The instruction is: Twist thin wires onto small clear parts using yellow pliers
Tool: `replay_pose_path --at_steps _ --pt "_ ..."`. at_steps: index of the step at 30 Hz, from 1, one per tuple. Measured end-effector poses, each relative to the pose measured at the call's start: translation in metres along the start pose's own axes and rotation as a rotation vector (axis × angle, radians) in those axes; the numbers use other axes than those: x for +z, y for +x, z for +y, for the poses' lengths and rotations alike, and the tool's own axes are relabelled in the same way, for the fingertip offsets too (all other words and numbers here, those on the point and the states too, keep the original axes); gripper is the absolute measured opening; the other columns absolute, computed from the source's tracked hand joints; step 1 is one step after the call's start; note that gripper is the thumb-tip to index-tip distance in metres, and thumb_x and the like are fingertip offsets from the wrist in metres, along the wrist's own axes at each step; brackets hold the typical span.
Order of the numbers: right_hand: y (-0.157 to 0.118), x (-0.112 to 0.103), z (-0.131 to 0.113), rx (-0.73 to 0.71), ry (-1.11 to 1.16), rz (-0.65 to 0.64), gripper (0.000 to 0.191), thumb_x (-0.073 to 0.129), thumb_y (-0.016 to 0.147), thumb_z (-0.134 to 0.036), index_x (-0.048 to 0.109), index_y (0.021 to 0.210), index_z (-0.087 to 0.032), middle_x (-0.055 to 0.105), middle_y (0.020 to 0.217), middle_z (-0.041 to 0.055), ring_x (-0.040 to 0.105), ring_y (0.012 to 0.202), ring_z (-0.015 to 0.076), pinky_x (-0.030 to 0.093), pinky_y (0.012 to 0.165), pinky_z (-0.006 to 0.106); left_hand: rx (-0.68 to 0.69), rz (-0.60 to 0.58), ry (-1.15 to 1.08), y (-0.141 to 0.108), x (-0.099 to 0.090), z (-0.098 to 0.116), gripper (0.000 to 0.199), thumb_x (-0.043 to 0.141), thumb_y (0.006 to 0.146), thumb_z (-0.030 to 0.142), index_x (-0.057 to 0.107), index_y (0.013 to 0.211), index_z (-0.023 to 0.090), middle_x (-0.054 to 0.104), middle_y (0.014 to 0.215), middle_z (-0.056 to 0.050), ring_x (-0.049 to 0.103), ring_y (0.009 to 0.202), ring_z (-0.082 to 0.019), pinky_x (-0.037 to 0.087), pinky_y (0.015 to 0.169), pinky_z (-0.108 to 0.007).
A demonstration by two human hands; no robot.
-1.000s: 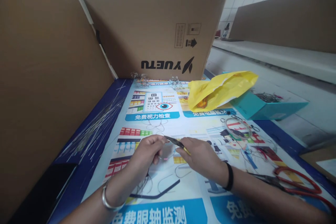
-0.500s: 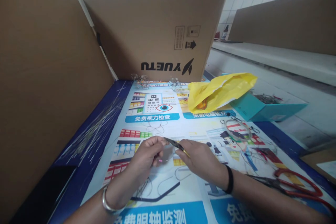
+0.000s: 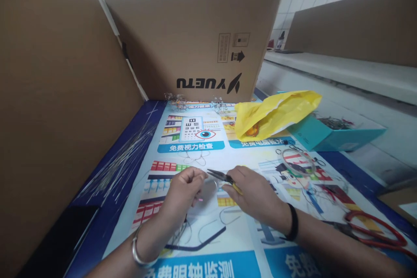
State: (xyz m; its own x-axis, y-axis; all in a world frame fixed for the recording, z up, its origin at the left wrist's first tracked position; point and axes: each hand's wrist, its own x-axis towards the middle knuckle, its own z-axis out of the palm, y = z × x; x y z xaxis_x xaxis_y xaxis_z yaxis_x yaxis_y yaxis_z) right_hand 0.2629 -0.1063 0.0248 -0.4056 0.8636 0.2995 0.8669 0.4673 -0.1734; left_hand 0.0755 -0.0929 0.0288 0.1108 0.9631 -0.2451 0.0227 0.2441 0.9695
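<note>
My right hand [image 3: 250, 189] is closed round the yellow handles of dark-jawed pliers [image 3: 219, 175], whose tip points left. Just left of that tip, my left hand [image 3: 187, 189] pinches a thin wire [image 3: 215, 186] that curves down between the hands. Where the wire ends inside the fingers is hidden. A small pink spot shows under the left fingertips. Both hands are above the printed sheet [image 3: 234, 230], with bent wire pieces [image 3: 208, 230] lying on it nearer to me.
Straight wires [image 3: 114, 160] lie at left beside a dark flat object [image 3: 61, 239]. Farther back are a yellow bag [image 3: 276, 113] and a teal box [image 3: 345, 137]. Red-handled cutters [image 3: 374, 228] and a wire coil [image 3: 298, 161] lie right. Cardboard [image 3: 195, 43] stands behind.
The pliers and my right hand have shifted slightly right, and the plier tip is now apart from my left fingertips. The whole view has moved a little.
</note>
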Motion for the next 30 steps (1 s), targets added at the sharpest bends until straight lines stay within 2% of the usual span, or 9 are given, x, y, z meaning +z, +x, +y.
replay_pose_path --at_steps 4,15,26,30 --pt "0.0005 0.0000 0.0002 -0.050 -0.092 0.042 0.017 0.050 0.084 -0.034 0.052 0.080 -0.018 0.055 0.079 0.0053 0.050 0.077 0.0198 0.036 0.067 0.030 0.020 0.031 0.060 -0.0006 0.0016 0.0005 0.014 0.056 0.070 0.031 0.053 0.066 0.017 0.042 0.047 0.007 0.039 0.036 -0.006 0.025 0.031 -0.014" --pt "-0.0014 0.0017 -0.0039 -0.089 -0.218 0.065 0.014 0.048 0.086 -0.031 0.052 0.082 -0.018 0.054 0.078 0.0059 0.047 0.075 0.0207 0.032 0.065 0.031 0.065 0.054 0.137 -0.0041 0.0043 -0.0016 0.018 0.052 0.076 0.032 0.050 0.067 0.017 0.040 0.049 0.008 0.033 0.036 -0.005 0.030 0.034 -0.015" --pt "-0.0024 0.0048 -0.0032 -0.060 -0.148 0.018 0.014 0.050 0.085 -0.032 0.052 0.081 -0.019 0.056 0.074 0.0033 0.051 0.072 0.0188 0.031 0.060 0.028 0.076 0.077 0.130 -0.0070 0.0068 0.0032 0.014 0.052 0.073 0.029 0.051 0.064 0.018 0.040 0.047 0.009 0.031 0.035 -0.004 0.036 0.036 -0.016" --pt "-0.0015 0.0042 -0.0012 -0.060 -0.068 -0.029 0.013 0.053 0.083 -0.031 0.052 0.084 -0.019 0.057 0.079 0.0037 0.051 0.075 0.0188 0.034 0.063 0.028 0.065 0.065 0.094 -0.0059 0.0065 0.0009 0.011 0.051 0.071 0.025 0.048 0.062 0.018 0.040 0.047 0.009 0.030 0.035 -0.004 0.031 0.034 -0.015"
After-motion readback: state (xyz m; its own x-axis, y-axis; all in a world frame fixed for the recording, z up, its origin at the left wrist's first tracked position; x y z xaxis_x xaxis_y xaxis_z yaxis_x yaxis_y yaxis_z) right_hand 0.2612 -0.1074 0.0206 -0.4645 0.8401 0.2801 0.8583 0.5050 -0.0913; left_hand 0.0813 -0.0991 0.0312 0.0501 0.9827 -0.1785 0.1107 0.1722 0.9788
